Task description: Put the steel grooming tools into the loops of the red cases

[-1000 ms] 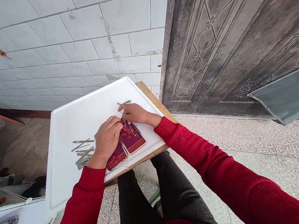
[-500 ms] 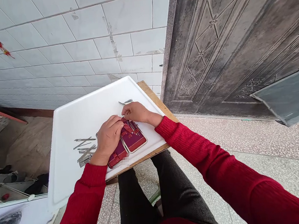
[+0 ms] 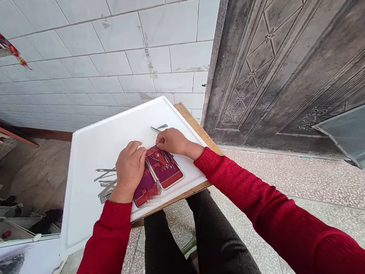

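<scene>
A red and purple manicure case (image 3: 169, 179) lies open like a book on the white tray, near its front edge. Several small metal tools sit in the loops and pocket of its right half. Across the upper part of the left half rests my left hand (image 3: 131, 165), its fingers bent and closed on the case by the fold. My right hand (image 3: 173, 140) is at the top edge of the right half, thumb and fingertips pinched together; whatever is between them is hidden. Beyond it lie tweezers or similar slim tools (image 3: 159, 127). Left of the case, several metal manicure tools (image 3: 106, 181) lie loose.
The white tray (image 3: 83, 166) has a raised rim and rests on a wooden board (image 3: 197, 124). A tiled wall (image 3: 116, 74) stands behind, a dark carved door (image 3: 260, 71) to the right. Shelves with clutter (image 3: 17, 217) are on the left.
My right hand has moved slightly back from the right half's pocket to its top edge, uncovering more of the tools. My left hand stays on the case. The view has shifted slightly.
</scene>
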`<state>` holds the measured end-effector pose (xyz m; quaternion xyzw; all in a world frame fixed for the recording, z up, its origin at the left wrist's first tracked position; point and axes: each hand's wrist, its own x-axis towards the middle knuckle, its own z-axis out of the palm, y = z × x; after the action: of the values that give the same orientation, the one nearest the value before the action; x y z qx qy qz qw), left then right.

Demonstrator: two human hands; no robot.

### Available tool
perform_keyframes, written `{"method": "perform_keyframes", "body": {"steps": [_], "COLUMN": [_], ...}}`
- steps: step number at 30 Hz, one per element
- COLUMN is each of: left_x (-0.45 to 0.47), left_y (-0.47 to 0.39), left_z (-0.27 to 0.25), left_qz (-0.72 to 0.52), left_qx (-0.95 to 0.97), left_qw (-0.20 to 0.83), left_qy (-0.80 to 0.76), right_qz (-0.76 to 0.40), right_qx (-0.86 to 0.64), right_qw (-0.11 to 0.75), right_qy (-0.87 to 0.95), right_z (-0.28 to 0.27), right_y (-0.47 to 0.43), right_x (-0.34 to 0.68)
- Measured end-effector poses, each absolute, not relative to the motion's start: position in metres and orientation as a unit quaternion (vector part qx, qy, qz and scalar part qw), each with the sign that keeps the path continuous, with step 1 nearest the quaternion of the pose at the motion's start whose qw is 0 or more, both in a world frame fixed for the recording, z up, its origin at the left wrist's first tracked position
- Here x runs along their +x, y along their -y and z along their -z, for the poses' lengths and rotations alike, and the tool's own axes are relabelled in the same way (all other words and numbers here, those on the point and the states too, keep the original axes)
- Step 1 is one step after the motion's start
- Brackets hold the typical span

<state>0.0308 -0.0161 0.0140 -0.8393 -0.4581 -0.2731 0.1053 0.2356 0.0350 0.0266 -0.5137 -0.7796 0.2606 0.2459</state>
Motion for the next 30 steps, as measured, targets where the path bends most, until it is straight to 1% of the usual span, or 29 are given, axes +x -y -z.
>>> {"method": "perform_keyframes", "body": {"steps": [3, 8, 12, 14, 18, 22, 27, 30], "left_x": [0.026, 0.024, 0.023, 0.022, 0.02, 0.02, 0.019, 0.019], "left_y": [0.016, 0.014, 0.014, 0.014, 0.013, 0.013, 0.016, 0.018], "left_z": [-0.014, -0.01, -0.007, -0.006, -0.003, -0.002, -0.002, -0.002], "left_qz": [0.271, 0.267, 0.242, 0.23, 0.205, 0.197, 0.195, 0.196], "left_qx": [-0.84, -0.839, -0.833, -0.83, -0.837, -0.835, -0.837, -0.833], "left_qw": [0.129, 0.149, 0.158, 0.16, 0.155, 0.16, 0.163, 0.16], "left_qy": [0.451, 0.449, 0.472, 0.482, 0.483, 0.489, 0.486, 0.492], "right_qz": [-0.253, -0.204, -0.171, -0.164, -0.153, -0.083, -0.046, -0.016], "right_qx": [-0.528, -0.573, -0.599, -0.606, -0.62, -0.636, -0.651, -0.647], "right_qw": [0.288, 0.374, 0.396, 0.378, 0.302, 0.235, 0.087, 0.065], "right_qy": [0.758, 0.7, 0.674, 0.68, 0.708, 0.731, 0.753, 0.76], "right_z": [-0.027, -0.026, -0.02, -0.018, -0.023, -0.043, -0.049, -0.04], "right_y": [-0.037, -0.045, -0.052, -0.056, -0.064, -0.073, -0.077, -0.08], "right_x": [0.239, 0.249, 0.253, 0.252, 0.249, 0.248, 0.239, 0.237]}}
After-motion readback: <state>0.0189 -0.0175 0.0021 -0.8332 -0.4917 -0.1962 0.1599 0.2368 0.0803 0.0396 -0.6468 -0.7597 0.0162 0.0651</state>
